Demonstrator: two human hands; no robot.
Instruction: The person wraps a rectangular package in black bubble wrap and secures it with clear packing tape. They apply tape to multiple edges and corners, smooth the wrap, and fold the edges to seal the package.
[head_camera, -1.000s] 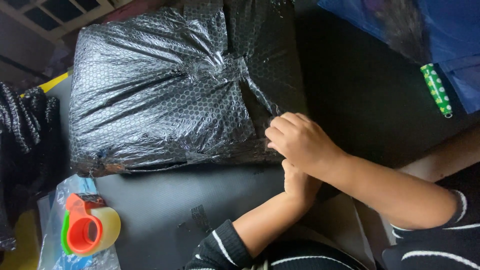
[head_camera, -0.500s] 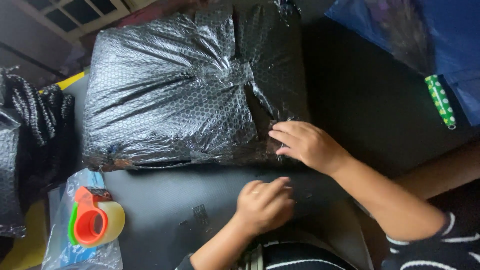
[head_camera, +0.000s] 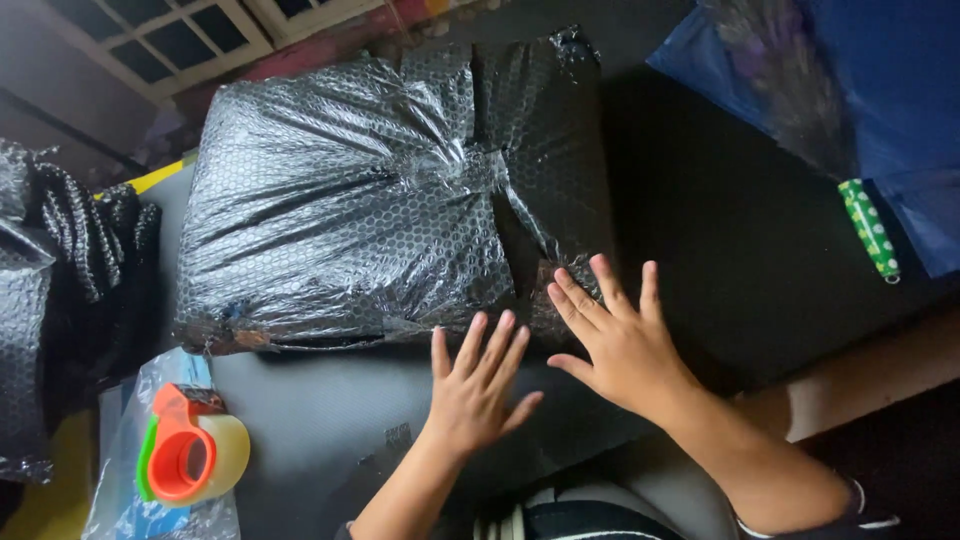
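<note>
A large parcel wrapped in black bubble wrap (head_camera: 390, 190) fills the upper centre of the frame, lying flat on a dark table top (head_camera: 740, 250). The wrap is gathered and creased toward a seam right of the parcel's middle.

The left hand (head_camera: 478, 385) lies at lower centre, palm down, fingers spread and empty; its fingertips reach the parcel's lower edge, though contact there cannot be confirmed. The right hand (head_camera: 618, 340) sits just beside it to the right, likewise flat and spread, holding nothing, with the fingers resting on the parcel's lower right corner. The two hands are near each other but apart.

At lower left, a roll of clear tape in an orange and green dispenser (head_camera: 190, 455) rests on a clear plastic bag (head_camera: 120, 500), well apart from both hands. More black bubble wrap (head_camera: 60, 270) is piled at the left edge. At upper right lies a blue plastic bag (head_camera: 880, 90), with a green, white-dotted cylindrical item (head_camera: 868, 228) against its lower edge.
</note>
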